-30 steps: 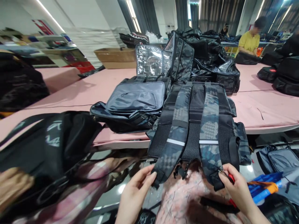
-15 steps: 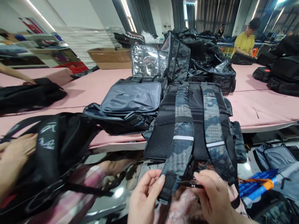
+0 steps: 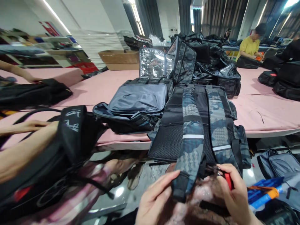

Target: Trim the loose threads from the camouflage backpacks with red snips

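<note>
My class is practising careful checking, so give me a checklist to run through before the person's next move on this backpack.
1. Backpack lying straps up: ok.
2. Backpack fully supported: not ok; its near end juts past the edge of the pink table.
3. Left-hand grip on the lower end of one camouflage strap: ok.
4. Right-hand grip on the red-and-dark tool: ok.
5. Tool tip clear of the strap webbing: cannot tell; too blurred.
6. Neighbour's arm clear of the camouflage strap: ok; it is over at the black bag.
</note>
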A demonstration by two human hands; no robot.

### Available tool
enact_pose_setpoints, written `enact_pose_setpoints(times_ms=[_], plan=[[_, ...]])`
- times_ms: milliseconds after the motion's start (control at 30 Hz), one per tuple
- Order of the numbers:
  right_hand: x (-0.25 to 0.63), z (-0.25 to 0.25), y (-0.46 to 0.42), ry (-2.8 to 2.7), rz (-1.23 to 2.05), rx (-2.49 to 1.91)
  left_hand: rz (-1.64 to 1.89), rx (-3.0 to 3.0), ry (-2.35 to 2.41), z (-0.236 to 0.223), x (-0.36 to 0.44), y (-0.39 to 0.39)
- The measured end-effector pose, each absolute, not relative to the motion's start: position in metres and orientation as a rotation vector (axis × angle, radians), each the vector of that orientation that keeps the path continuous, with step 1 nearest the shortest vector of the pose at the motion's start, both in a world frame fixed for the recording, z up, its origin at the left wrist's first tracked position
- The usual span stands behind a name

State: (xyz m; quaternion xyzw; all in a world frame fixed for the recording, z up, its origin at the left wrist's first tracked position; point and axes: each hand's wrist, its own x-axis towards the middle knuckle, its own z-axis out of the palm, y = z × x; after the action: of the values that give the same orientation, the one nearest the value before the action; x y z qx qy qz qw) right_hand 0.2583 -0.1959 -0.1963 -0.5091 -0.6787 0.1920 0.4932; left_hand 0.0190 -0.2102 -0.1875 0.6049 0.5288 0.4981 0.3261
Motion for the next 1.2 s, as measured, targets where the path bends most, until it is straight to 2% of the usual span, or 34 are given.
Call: enact_pose_setpoints(times_ms=[133, 200, 300, 367, 467, 567, 633, 800, 967, 1200], plan=[[0.277, -0.202, -0.193, -1.581, 0.340, -1.353, 1.230, 2.090, 1.287, -0.171, -0.003, -0.199], [0.280, -0.202, -0.192, -1.565, 0.327, -1.378, 1.062, 2.251, 1.194, -0.165, 0.001, -0.193], [0.279, -0.202, -0.193, -1.562, 0.307, -1.374, 0.707, 2.320, 1.149, -0.168, 0.015, -0.190], [0.277, -0.203, -0.194, -1.589, 0.306, -1.354, 0.650, 2.248, 1.220, -0.180, 0.021, -0.193], [0.277, -0.208, -0.196, -1.644, 0.330, -1.341, 1.003, 1.929, 1.535, -0.205, 0.014, -0.197], [0.278, -0.210, -0.196, -1.692, 0.345, -1.329, 1.502, 1.290, 1.928, -0.229, -0.003, -0.192], [0.275, -0.208, -0.194, -1.723, 0.356, -1.301, 1.643, 0.974, 1.950, -0.240, -0.014, -0.182], [0.257, -0.198, -0.186, -1.856, 0.435, -1.125, 1.530, 0.973, 1.729, -0.253, -0.020, -0.159], [0.235, -0.187, -0.173, -2.064, 0.373, -0.966, 1.605, 1.081, 1.831, -0.253, -0.021, -0.163], [0.180, -0.167, -0.149, -2.330, 0.063, -0.869, 1.652, 1.416, 1.806, -0.246, -0.026, -0.188]])
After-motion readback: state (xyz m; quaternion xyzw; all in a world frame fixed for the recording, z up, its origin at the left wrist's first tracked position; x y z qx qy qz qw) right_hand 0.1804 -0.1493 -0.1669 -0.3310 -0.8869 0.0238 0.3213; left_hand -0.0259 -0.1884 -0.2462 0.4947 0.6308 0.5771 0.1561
